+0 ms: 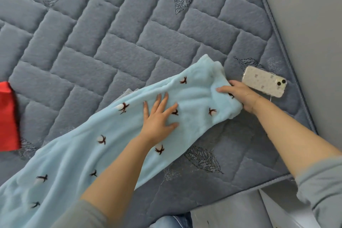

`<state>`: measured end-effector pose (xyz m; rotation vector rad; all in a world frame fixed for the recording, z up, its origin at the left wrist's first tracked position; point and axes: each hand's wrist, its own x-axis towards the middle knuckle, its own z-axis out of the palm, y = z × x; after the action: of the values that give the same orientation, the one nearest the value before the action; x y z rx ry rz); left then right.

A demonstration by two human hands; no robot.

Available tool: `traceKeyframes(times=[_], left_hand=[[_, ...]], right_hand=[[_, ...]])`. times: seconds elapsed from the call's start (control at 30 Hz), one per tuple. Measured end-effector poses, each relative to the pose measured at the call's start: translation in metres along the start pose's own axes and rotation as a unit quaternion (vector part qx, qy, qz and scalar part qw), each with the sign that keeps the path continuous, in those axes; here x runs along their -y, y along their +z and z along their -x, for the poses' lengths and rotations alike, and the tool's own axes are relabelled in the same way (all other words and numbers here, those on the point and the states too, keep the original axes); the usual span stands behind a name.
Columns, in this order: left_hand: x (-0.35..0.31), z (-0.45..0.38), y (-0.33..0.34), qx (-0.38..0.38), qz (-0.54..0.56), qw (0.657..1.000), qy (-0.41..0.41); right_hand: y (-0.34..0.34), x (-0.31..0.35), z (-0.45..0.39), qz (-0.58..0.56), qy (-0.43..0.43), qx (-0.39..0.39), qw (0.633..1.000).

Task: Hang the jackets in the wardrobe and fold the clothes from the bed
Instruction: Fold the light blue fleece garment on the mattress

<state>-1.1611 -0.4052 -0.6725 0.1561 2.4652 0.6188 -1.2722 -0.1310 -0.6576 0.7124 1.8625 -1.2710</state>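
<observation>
As the folding step gets under way, a pale blue fleece garment (114, 135) lies stretched across the quilted bed (129, 33), its far end pinched in the right hand (238, 96) while the left hand (159, 118), fingers spread flat, presses its middle. Next, by the look of it: smooth the cloth, then turn the held end over. A phone (264, 81) sits just beyond the right hand; red fabric (8, 116) lies well left of the left hand

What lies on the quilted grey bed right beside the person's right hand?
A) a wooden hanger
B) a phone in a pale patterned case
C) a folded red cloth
B: the phone in a pale patterned case lies by the right hand, which grips the fluffy light-blue garment.
</observation>
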Motion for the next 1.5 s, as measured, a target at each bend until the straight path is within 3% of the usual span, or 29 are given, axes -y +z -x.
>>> traceKeyframes(times=[0.07, 0.1, 0.17, 0.27, 0.33, 0.57, 0.93, 1.03, 1.1, 1.13, 1.23, 1.3, 1.4, 1.5], left_hand=[[-0.004, 0.008, -0.013, -0.038, 0.184, 0.981, -0.049], [-0.006, 0.016, -0.022, -0.056, 0.309, 0.945, -0.090], [-0.005, 0.036, -0.039, -0.084, 0.518, 0.838, -0.146], [0.013, 0.077, -0.054, -0.113, 0.662, 0.722, -0.166], [0.034, 0.109, -0.058, -0.129, 0.703, 0.673, -0.188], [0.136, 0.249, -0.039, -0.191, 0.761, 0.562, -0.260], [0.298, 0.434, 0.012, -0.219, 0.871, 0.359, -0.255], [0.331, 0.453, 0.024, -0.215, 0.885, 0.341, -0.232], [0.345, 0.459, 0.030, -0.210, 0.883, 0.350, -0.233], [0.350, 0.459, 0.032, -0.203, 0.874, 0.371, -0.238], [0.351, 0.453, 0.038, -0.191, 0.804, 0.497, -0.265], [0.346, 0.447, 0.040, -0.225, 0.745, 0.550, -0.304], [0.342, 0.455, 0.036, -0.254, 0.720, 0.563, -0.316], [0.357, 0.489, 0.038, -0.289, 0.713, 0.548, -0.330]], right_hand=[[0.009, 0.015, 0.027, -0.101, -0.014, 0.059, 0.993], [0.016, 0.021, 0.041, -0.140, -0.032, 0.082, 0.986], [0.037, 0.029, 0.071, -0.186, -0.062, 0.119, 0.973], [0.085, 0.035, 0.116, -0.176, -0.096, 0.148, 0.968], [0.121, 0.039, 0.148, -0.139, -0.127, 0.154, 0.970], [0.274, 0.039, 0.236, 0.020, -0.216, 0.182, 0.959], [0.576, -0.048, 0.312, 0.217, -0.198, 0.303, 0.907], [0.632, -0.080, 0.305, 0.295, -0.166, 0.320, 0.885], [0.652, -0.092, 0.298, 0.284, -0.122, 0.312, 0.898], [0.656, -0.095, 0.295, 0.250, -0.097, 0.305, 0.914], [0.648, -0.097, 0.293, 0.156, -0.036, 0.268, 0.950], [0.632, -0.098, 0.294, 0.156, -0.027, 0.239, 0.958], [0.599, -0.099, 0.297, 0.150, -0.088, 0.170, 0.970], [0.577, -0.101, 0.297, 0.170, -0.142, 0.111, 0.969]])
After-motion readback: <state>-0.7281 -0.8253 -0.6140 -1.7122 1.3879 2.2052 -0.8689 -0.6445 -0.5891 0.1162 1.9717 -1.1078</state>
